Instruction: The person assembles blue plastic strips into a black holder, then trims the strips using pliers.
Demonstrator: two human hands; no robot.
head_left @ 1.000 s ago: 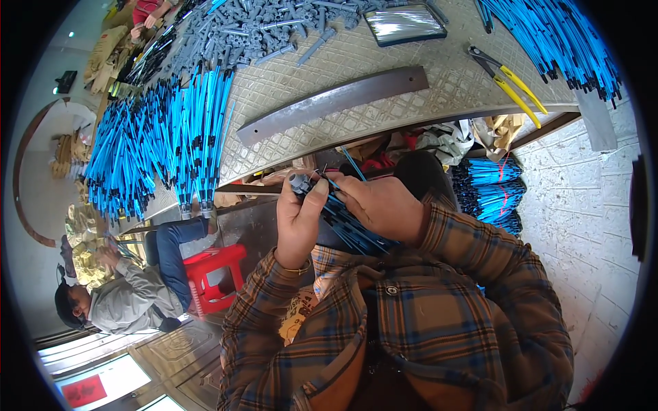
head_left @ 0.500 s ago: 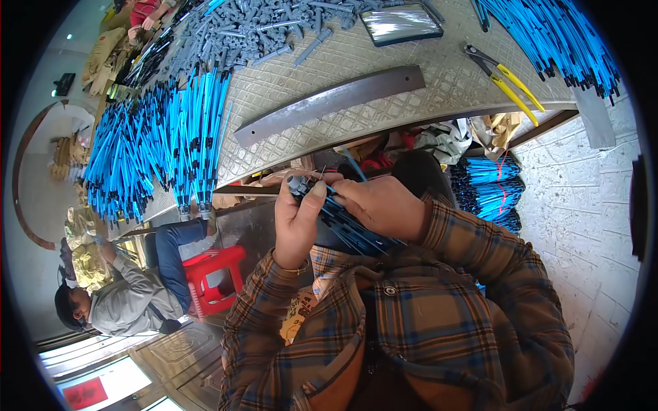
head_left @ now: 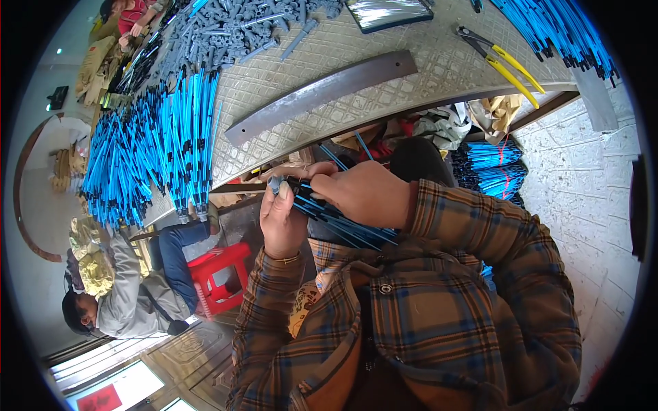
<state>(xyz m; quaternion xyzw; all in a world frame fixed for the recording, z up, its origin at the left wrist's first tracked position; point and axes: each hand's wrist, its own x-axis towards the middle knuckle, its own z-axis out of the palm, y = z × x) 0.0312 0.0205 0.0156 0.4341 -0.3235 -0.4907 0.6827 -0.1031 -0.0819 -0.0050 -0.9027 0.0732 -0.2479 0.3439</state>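
My left hand [head_left: 282, 222] is closed, thumb and fingers pinching a small grey plastic fitting [head_left: 275, 183]. Just to its right, my right hand [head_left: 363, 194] has its fingers bent together by the black ends next to the fitting; what they pinch is hidden. A bundle of thin blue rods [head_left: 349, 231] with black ends slants below both hands, over my lap. Past my right hand, a couple of blue rods [head_left: 362, 145] stick out toward the table edge. I cannot tell which hand bears the bundle's weight.
On the textured table [head_left: 308, 85] lie a curved metal bar [head_left: 322, 94], yellow-handled cutters [head_left: 504, 67], a grey fittings pile [head_left: 226, 34], a tray of silvery pins [head_left: 387, 12] and blue rods [head_left: 147, 151]. A seated co-worker [head_left: 130, 305] and red stool [head_left: 223, 279] are at left.
Both hands and the grey fitting have shifted slightly left in the picture, and the table things have shifted too. A second blue rod now shows beyond my right hand. The co-worker's arm has moved.
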